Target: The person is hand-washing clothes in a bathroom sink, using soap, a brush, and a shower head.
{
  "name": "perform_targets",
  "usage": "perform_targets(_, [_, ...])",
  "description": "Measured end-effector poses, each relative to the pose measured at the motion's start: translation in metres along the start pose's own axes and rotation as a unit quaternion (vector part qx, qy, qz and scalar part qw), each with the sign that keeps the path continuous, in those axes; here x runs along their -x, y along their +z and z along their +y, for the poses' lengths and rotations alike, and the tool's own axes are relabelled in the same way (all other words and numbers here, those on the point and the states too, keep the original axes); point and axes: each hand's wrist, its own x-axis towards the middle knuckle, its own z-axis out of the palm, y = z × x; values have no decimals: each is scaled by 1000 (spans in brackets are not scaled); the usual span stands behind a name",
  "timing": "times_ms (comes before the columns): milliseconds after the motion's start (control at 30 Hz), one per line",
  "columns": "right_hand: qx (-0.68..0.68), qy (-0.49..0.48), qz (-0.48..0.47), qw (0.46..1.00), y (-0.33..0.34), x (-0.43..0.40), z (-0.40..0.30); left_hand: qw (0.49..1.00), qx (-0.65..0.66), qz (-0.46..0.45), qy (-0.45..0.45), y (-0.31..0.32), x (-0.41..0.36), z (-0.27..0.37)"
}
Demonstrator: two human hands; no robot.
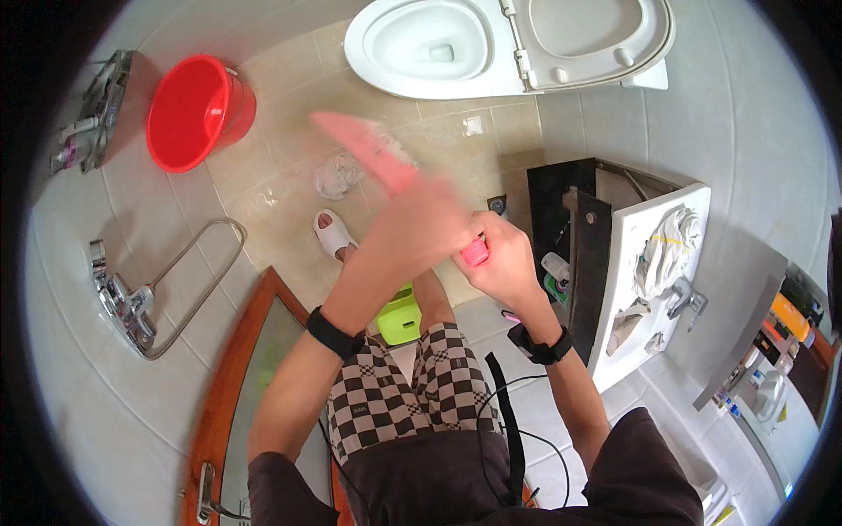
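Note:
My left hand (424, 214), blurred by motion, is closed around a pink brush (378, 148). The brush head points up and left over the floor, with pale bristles along its upper right side. Close beside it, my right hand (506, 256) grips a pink rounded end (475, 252), which lines up with the brush and looks like the end of its handle. The stretch between the two hands is hidden by my fingers. Below the brush head, a crumpled whitish cloth or bag (339, 174) lies on the tiled floor (289, 171).
A toilet (427, 39) with its lid raised stands ahead, and a red bucket (187, 115) at the left. On the right, a sink counter (602, 348) holds crumpled cloths (664, 253). A green plastic stool (400, 319) is between my legs, near a wood-framed door (217, 388).

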Motion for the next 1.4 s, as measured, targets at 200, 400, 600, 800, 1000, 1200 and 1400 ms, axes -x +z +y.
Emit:
perform_targets(200, [35,69,145,986,-4,-12,4,999,38,1,15,0,-54,-23])
perform_targets(400, [47,114,221,968,-29,-35,24,974,126,181,-46,6,-103,-22])
perform_targets(600, [56,102,283,952,-41,-51,32,902,311,280,-104,27,-134,-23])
perform_targets(800, [25,210,333,919,-66,-62,58,865,385,264,-185,20,-190,-32])
perform_targets(1000, [2,310,435,846,-88,-73,52,795,412,18,-445,126,-149,-56])
perform_targets(1200, [-70,430,473,766,-110,-75,83,520,576,-39,-630,170,-160,-26])
perform_targets(1400, [-150,465,444,750,-146,-78,79,643,664,32,-380,235,-194,-31])
